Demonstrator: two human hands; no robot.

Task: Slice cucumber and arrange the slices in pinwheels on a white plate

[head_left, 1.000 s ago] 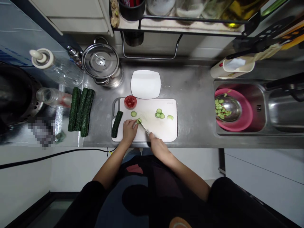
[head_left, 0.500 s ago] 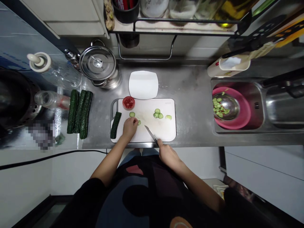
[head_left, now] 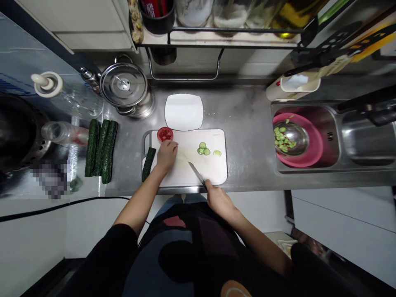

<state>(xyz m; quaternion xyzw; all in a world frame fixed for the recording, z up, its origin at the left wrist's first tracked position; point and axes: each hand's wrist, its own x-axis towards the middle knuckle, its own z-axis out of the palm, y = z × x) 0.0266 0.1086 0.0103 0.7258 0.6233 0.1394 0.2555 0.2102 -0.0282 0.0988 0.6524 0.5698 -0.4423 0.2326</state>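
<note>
My right hand [head_left: 219, 201] grips a kitchen knife [head_left: 197, 173] by its dark handle. The blade points up and left, low over the white cutting board [head_left: 213, 175]. My left hand [head_left: 167, 156] is over the board's left half, fingers curled together beside a small red bowl [head_left: 165, 134] with red contents. Whatever the left fingers hold is hidden under the hand. A short length of dark green cucumber [head_left: 149, 164] lies at the board's left end. Several pale green cucumber slices [head_left: 203, 149] lie right of the knife tip, with another slice [head_left: 217, 153] apart from them.
A white plate [head_left: 184, 112] stands behind the board. Three whole cucumbers [head_left: 101, 151] and a lidded steel pot [head_left: 124, 86] are to the left. At right, the sink [head_left: 331, 159] holds a pink basin [head_left: 316, 144] and a metal bowl [head_left: 297, 138] with green pieces.
My left hand has moved up and slightly left, towards the red bowl. The two cucumber slices near it no longer show. My right hand and the knife have hardly moved.
</note>
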